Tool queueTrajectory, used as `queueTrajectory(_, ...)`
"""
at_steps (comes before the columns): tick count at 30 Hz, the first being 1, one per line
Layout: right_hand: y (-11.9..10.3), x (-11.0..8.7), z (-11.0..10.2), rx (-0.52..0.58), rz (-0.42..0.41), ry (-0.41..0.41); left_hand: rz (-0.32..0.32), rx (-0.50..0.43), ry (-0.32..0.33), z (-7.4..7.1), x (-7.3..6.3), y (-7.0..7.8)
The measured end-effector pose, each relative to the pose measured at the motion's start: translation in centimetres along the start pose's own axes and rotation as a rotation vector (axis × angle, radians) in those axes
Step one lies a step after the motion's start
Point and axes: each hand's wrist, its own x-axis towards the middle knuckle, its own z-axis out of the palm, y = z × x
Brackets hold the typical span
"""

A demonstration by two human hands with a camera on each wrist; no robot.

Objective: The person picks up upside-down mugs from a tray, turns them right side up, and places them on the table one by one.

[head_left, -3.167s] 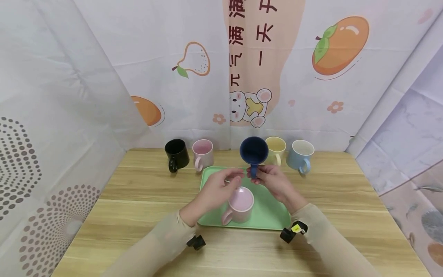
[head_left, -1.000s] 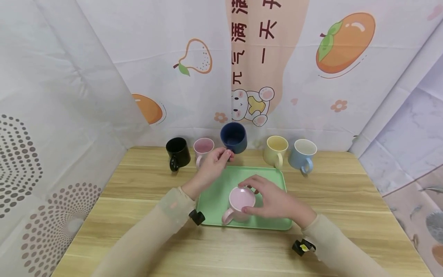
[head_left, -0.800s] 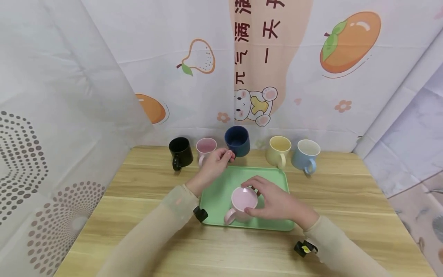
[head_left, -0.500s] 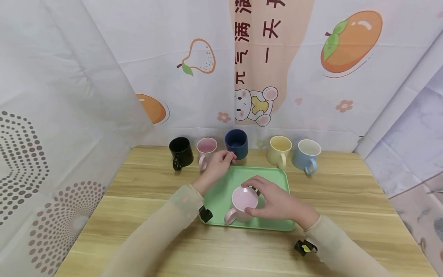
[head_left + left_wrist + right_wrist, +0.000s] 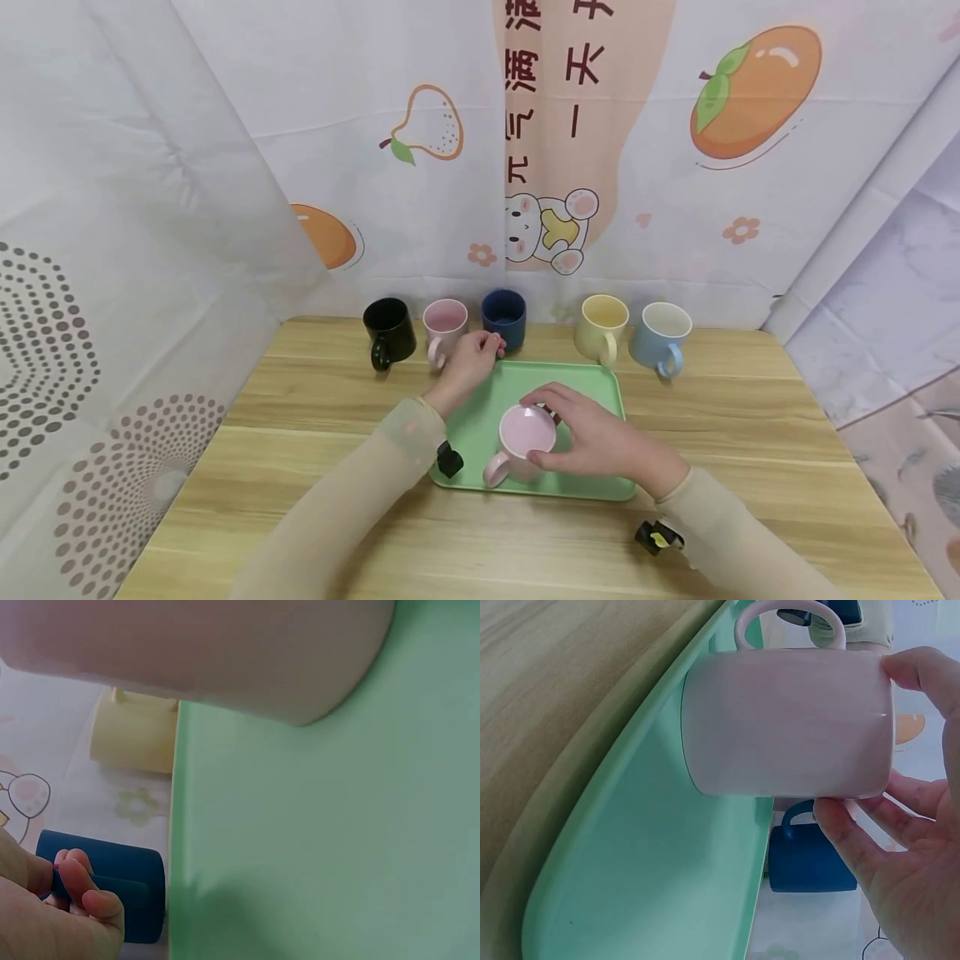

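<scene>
My left hand (image 5: 468, 362) pinches the handle of a dark blue mug (image 5: 510, 325), upright behind the green tray (image 5: 487, 417) in the back row. In the left wrist view, the fingers curl round that handle beside the blue wall. My right hand (image 5: 592, 433) grips a light pink mug (image 5: 525, 432) near its rim; this mug stands upright on the tray, handle toward the lower left. The right wrist view shows fingertips (image 5: 832, 814) on one side of the pink mug (image 5: 787, 724) and the thumb or another finger on the opposite side.
Left of the blue mug stand a pink mug (image 5: 446, 321) and a black mug (image 5: 393, 329). To its right are a yellow mug (image 5: 596, 329) and a light blue mug (image 5: 652, 342). Behind the wooden table (image 5: 300, 442) hangs a printed curtain (image 5: 345, 150).
The blue mug passed from my right hand to my left, moved left, then came down into the back row. My right hand moved to the pink mug on the tray and stayed there.
</scene>
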Motion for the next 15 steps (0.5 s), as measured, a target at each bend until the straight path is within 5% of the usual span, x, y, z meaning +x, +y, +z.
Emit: queueTrajectory(15,-0.17,-0.07,-0.15,0.01,0.007,-0.007,-0.029,0.009,0.02,-0.11,0.26,-0.63)
